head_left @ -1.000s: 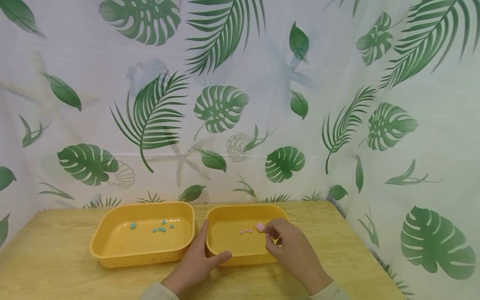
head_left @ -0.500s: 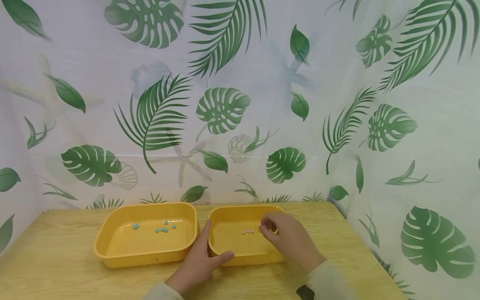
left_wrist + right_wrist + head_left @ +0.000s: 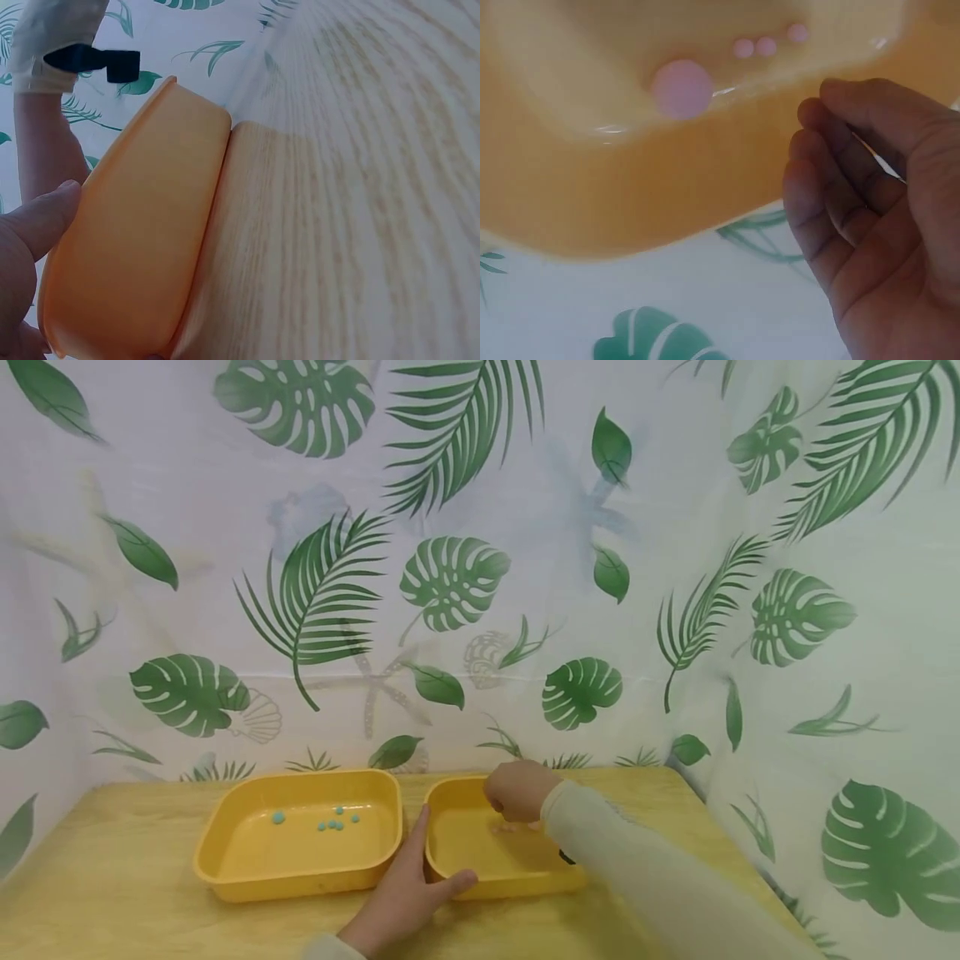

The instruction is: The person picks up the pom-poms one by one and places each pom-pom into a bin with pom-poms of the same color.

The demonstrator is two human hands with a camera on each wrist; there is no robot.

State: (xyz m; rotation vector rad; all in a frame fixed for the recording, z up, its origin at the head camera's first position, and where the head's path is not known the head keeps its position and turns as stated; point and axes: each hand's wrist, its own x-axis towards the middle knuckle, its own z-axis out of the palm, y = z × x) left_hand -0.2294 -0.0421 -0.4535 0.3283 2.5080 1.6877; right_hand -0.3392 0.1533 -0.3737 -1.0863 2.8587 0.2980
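My left hand lies along the near left corner of the right yellow tray. Its thumb rests at the front rim and its straight fingers run up the outer left side. Over the back of that tray is my right hand, fingers curled. In the right wrist view thumb and index fingertip meet, and nothing shows between them. A large pink ball and a row of three small pink balls lie in this tray, apart from the hand. In the head view the hand and sleeve partly hide them.
Left of my left hand stands another yellow tray, with one larger teal ball and several small teal balls inside. Both trays rest on a wood-grain table. A leaf-printed sheet hangs behind.
My right hand has moved from the right side of its tray, beside the large pink ball, to the back, its sleeve now reaching across the tray. The left hand stays at the corner.
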